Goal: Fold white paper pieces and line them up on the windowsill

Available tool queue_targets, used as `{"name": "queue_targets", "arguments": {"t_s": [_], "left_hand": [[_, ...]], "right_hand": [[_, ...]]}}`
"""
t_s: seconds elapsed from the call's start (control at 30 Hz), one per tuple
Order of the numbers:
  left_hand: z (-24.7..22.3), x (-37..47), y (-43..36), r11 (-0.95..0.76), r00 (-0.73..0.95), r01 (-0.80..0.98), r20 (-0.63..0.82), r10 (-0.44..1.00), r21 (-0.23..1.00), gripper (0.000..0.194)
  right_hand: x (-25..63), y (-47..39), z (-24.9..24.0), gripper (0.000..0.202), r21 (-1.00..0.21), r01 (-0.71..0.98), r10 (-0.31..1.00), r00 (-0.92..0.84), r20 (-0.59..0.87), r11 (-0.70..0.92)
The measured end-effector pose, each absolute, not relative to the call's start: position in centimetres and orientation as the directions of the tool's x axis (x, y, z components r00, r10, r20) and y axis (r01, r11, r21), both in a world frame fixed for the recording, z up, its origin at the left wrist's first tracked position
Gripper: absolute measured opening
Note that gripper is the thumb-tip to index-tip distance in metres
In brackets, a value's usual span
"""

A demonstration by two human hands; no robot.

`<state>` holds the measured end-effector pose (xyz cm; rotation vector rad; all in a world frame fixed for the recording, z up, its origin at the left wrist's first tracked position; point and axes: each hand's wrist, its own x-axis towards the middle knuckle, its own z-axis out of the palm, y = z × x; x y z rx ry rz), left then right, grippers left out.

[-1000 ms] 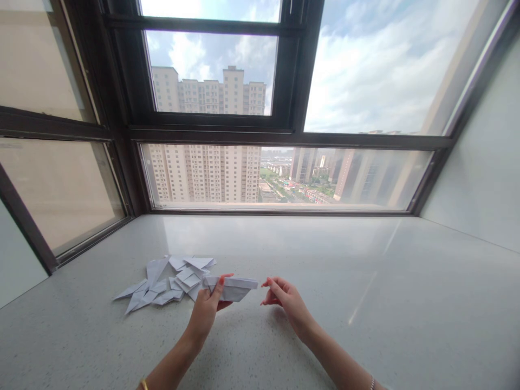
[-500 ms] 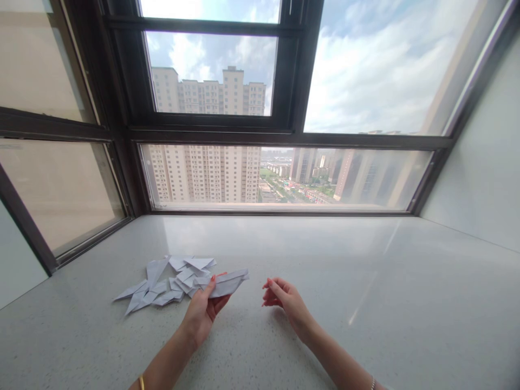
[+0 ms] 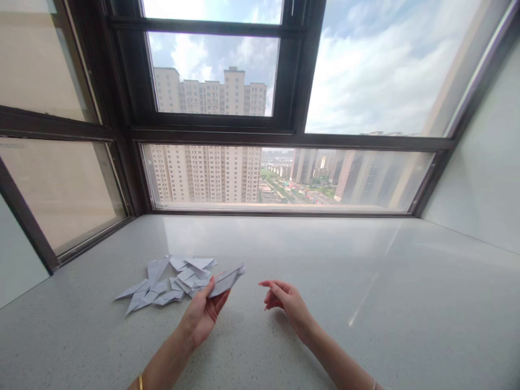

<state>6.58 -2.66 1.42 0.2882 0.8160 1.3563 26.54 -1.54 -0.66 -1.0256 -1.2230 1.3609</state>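
Between the thumb and fingers of my left hand [image 3: 202, 317] is a folded white paper piece [image 3: 227, 280], its pointed end tilted up to the right. My right hand [image 3: 286, 303] hovers to the right of it, apart from the paper, with the index finger stretched out to the left and the other fingers curled; nothing is in it. Just behind and left of my left hand, a loose pile of several folded white papers [image 3: 187, 277] lies on the pale speckled counter [image 3: 252, 346]. Part of the held paper is hidden by my left fingers.
Dark window frames [image 3: 284, 213] border the back and left of the counter. A pale wall [image 3: 483, 162] rises at the right. Tall buildings [image 3: 219, 173] and sky show through the glass.
The paper in my left hand has turned, with its tip now pointing more upward. My right index finger has stretched out to the left, away from the thumb.
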Motion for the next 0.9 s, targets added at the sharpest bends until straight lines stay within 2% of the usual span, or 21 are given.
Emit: {"name": "queue_targets", "arguments": {"t_s": [0.23, 0.9], "left_hand": [[1.11, 6.62, -2.63, 0.3, 0.065, -0.77, -0.399, 0.915, 0.563, 0.034], [1.53, 6.41, -2.5, 0.292, 0.055, -0.773, -0.399, 0.915, 0.563, 0.033]], "right_hand": [[26.58, -1.48, -0.77, 0.042, -0.989, -0.15, 0.989, -0.149, 0.024, 0.002], [26.36, -1.57, -0.55, 0.046, -0.986, -0.166, 0.993, -0.12, 0.01, -0.01]]}}
